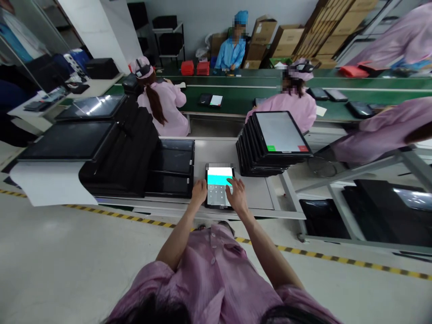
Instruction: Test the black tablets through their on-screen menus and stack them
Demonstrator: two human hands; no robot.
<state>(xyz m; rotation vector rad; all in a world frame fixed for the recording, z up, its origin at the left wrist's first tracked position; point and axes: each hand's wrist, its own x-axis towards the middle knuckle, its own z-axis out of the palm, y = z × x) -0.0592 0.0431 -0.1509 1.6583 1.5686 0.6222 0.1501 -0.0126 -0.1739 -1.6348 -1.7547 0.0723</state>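
Note:
A black-framed tablet [216, 194] lies on the grey cart top in front of me. Its lit screen shows a white area, a cyan band and a keypad below. My left hand [199, 192] is closed on the tablet's left edge. Over the right side of the screen is my right hand [238, 196], fingers apart, one fingertip at the cyan band. Left of the tablet are flat black devices [172, 157] with small white labels. To the right rises a stack of black tablets [259, 157], its top tablet [280, 130] lit pale grey with green and red corner marks.
Tall stacks of black devices [111, 148] fill the cart's left end, beside a white sheet [50, 182]. A metal rack [324, 198] stands at right. Across the way, co-workers in pink [164, 105] and blue [231, 54] sit along a green bench [229, 92]. Yellow-black tape [303, 253] crosses the floor.

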